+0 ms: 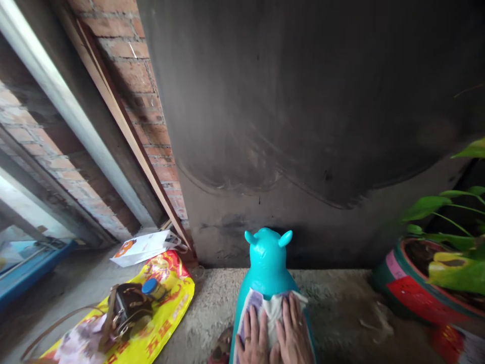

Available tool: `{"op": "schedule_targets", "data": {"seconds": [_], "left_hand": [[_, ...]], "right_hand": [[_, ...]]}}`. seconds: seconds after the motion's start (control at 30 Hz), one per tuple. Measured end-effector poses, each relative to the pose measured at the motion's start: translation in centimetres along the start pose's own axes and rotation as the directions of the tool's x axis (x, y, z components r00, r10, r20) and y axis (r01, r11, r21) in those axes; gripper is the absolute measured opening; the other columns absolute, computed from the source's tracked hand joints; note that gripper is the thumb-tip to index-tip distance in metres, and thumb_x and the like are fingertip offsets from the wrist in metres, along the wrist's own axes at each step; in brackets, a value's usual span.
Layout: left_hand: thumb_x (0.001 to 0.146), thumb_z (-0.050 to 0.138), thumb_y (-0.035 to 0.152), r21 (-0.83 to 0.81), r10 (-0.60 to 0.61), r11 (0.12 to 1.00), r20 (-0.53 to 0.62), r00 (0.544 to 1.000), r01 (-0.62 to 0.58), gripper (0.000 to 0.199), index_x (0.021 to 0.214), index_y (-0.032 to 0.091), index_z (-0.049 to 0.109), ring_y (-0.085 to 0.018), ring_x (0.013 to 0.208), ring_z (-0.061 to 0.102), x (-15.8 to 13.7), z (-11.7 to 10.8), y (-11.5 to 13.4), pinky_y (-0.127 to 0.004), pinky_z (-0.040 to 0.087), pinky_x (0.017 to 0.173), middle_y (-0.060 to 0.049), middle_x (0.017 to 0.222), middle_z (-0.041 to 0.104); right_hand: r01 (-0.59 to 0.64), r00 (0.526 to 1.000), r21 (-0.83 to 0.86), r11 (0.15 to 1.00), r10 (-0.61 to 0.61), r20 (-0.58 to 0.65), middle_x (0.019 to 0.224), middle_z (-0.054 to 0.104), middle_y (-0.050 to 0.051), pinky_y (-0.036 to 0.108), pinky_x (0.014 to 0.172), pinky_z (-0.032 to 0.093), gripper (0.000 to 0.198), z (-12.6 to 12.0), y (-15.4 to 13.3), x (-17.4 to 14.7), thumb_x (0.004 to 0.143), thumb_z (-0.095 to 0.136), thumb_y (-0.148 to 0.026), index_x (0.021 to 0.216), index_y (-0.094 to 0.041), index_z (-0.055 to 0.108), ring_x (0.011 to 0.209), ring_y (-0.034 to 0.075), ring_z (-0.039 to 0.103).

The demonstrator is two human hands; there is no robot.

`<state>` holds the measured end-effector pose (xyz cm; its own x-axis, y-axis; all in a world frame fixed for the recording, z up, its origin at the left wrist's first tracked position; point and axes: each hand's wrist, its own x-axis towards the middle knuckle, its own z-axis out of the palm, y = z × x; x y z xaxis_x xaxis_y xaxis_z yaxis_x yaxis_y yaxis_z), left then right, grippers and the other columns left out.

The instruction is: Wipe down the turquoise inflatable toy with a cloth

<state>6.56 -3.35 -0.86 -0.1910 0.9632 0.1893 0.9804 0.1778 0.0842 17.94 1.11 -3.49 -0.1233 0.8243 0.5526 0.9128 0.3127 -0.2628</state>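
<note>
Your left hand [253,339] and right hand [292,331] lie flat, fingers spread, side by side on a white cloth [271,311] draped over the back of a turquoise inflatable animal toy [268,263]. Pressing down like that seems to keep the cloth from sliding. Just beyond the toy stands a dark wall [303,126]. Left of your hands lies a yellow bag [166,313] with a brown handbag [127,308]; to the right, a potted plant [428,283], with bare floor between.

Both wrists and the turquoise toy's [268,263] lower body, below frame.
</note>
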Motion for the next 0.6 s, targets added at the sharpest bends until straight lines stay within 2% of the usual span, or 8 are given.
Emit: {"op": "schedule_targets", "data": {"seconds": [0.07,0.17,0.23,0.33,0.4,0.47,0.53,0.6], "left_hand": [[0.086,0.041,0.026,-0.037,-0.05,0.998,-0.001,0.999,0.05,0.052,0.138,0.026,0.038,-0.031,0.134,0.042,2.8,-0.6,0.6,-0.055,0.05,0.092,-0.013,0.147,0.039],[0.09,0.032,0.021,-0.204,-0.094,0.975,-0.014,0.995,0.09,0.05,0.14,0.022,0.037,-0.035,0.138,0.035,6.7,-1.1,1.6,-0.064,0.045,0.096,-0.016,0.15,0.034],[0.089,0.032,0.019,-0.345,-0.072,0.936,0.001,0.997,0.068,0.05,0.138,0.022,0.041,-0.036,0.141,0.026,9.0,-1.2,1.9,-0.07,0.036,0.103,-0.016,0.152,0.031],[0.089,0.041,0.03,-0.549,-0.077,0.828,0.082,0.994,0.11,0.057,0.143,0.016,0.032,-0.037,0.144,0.016,12.3,-1.5,1.7,-0.068,0.024,0.111,-0.019,0.156,0.02],[0.092,0.035,0.04,-0.65,-0.114,0.741,0.124,0.986,0.168,0.069,0.149,0.012,0.007,-0.032,0.144,0.018,14.1,-2.1,1.5,-0.057,0.026,0.116,-0.019,0.157,0.012],[0.095,0.02,0.041,-0.702,-0.123,0.692,0.119,0.985,0.171,0.068,0.147,0.011,-0.011,-0.023,0.145,0.018,15.4,-2.9,1.2,-0.042,0.029,0.117,-0.017,0.159,0.008],[0.095,0.017,0.038,-0.718,-0.083,0.684,0.099,0.992,0.129,0.064,0.148,0.01,-0.004,-0.019,0.145,0.015,15.8,-3.7,1.0,-0.034,0.028,0.117,-0.015,0.159,0.009],[0.092,0.025,0.035,-0.688,-0.039,0.72,0.091,0.995,0.091,0.062,0.147,0.008,0.015,-0.023,0.145,0.015,15.0,-4.0,0.8,-0.04,0.027,0.118,-0.016,0.158,0.014]], "right_hand": [[0.041,0.999,-0.01,0.999,-0.041,0.026,0.156,0.022,0.013,0.05,0.099,0.05,0.064,-0.1,-0.3,4.4,0.093,0.035,-0.032,0.149,-0.018,0.008,0.139,0.03,0.031],[0.157,0.984,-0.073,0.985,-0.162,-0.069,0.157,0.003,0.019,0.051,0.103,0.046,0.07,-0.7,-1.0,10.5,0.092,0.043,-0.03,0.148,-0.009,0.007,0.143,0.036,0.016],[0.283,0.949,-0.126,0.951,-0.297,-0.111,0.157,0.003,0.021,0.053,0.106,0.041,0.072,-1.7,-1.4,14.2,0.09,0.047,-0.03,0.147,-0.007,0.01,0.144,0.037,0.013],[0.478,0.878,-0.079,0.875,-0.477,0.027,0.156,0.02,0.016,0.051,0.114,0.031,0.067,-3.4,-2.3,19.8,0.09,0.049,-0.037,0.146,-0.011,0.022,0.143,0.033,0.019],[0.481,0.871,-0.012,0.877,-0.476,0.117,0.15,0.035,0.014,0.05,0.116,0.028,0.065,-4.0,-3.1,22.9,0.09,0.048,-0.045,0.142,-0.011,0.032,0.141,0.03,0.026],[0.44,0.888,0.011,0.898,-0.437,0.143,0.143,0.047,0.011,0.048,0.116,0.029,0.062,-4.2,-3.8,24.9,0.089,0.048,-0.049,0.139,-0.014,0.039,0.137,0.028,0.033],[0.401,0.91,-0.001,0.916,-0.398,0.115,0.141,0.049,0.009,0.047,0.115,0.031,0.06,-4.1,-4.4,25.3,0.089,0.047,-0.048,0.139,-0.015,0.039,0.135,0.027,0.035],[0.35,0.936,-0.023,0.937,-0.348,0.054,0.147,0.041,0.01,0.048,0.116,0.027,0.064,-4.0,-4.6,24.0,0.09,0.048,-0.046,0.143,-0.013,0.032,0.139,0.028,0.029]]}}
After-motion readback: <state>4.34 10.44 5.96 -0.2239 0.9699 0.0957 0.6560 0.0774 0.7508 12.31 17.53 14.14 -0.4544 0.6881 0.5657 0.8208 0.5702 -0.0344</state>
